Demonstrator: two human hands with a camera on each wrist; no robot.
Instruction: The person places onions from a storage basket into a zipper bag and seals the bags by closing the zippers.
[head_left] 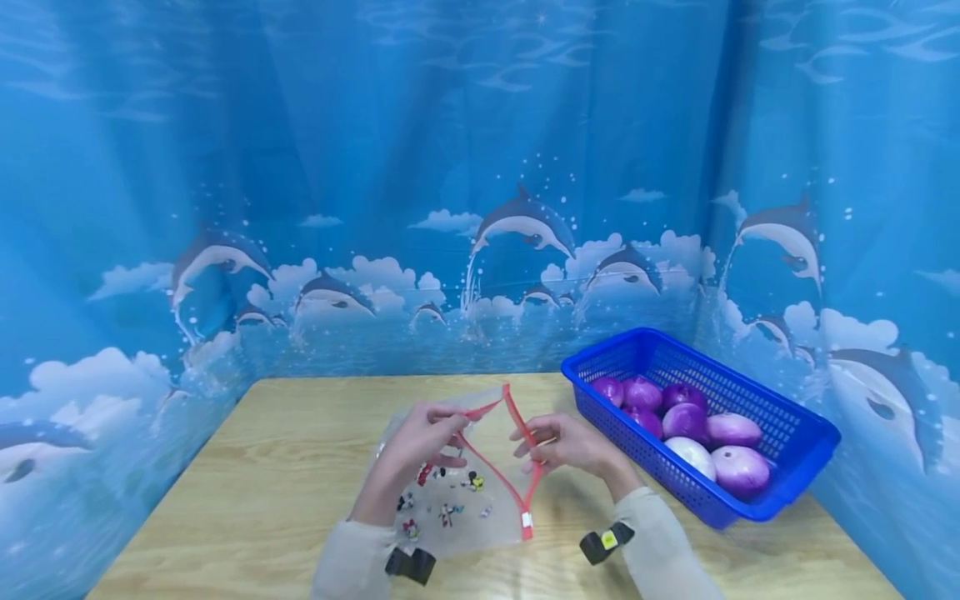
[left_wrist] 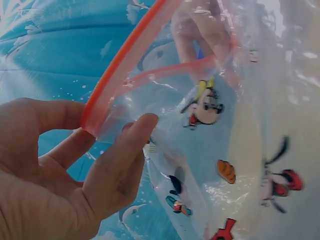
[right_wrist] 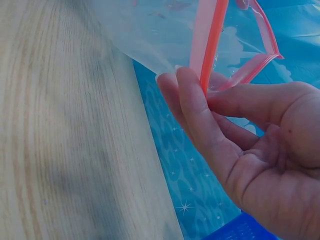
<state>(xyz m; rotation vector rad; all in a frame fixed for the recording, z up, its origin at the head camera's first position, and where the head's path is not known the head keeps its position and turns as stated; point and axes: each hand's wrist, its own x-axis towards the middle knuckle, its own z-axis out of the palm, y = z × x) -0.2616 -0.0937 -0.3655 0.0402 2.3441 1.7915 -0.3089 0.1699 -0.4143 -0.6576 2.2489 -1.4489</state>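
Note:
A clear zip bag (head_left: pixel 480 500) printed with small cartoon figures is spread above the table, its red-edged mouth pulled apart into a diamond. My left hand (head_left: pixel 429 437) pinches one side of the red rim, and in the left wrist view the left fingers (left_wrist: pixel 132 137) lie against the plastic. On the opposite side, my right hand (head_left: pixel 562 443) holds the other edge. The right wrist view shows the red zip strip (right_wrist: pixel 212 45) between the right thumb and fingers. No contents are visible inside the bag.
A blue plastic basket (head_left: pixel 813 429) stands on the right side of the wooden table (head_left: pixel 247 467). Several purple onions (head_left: pixel 686 422) and a whitish onion (head_left: pixel 691 457) lie in it. A dolphin-printed blue curtain (head_left: pixel 420 167) hangs behind the table and along its sides.

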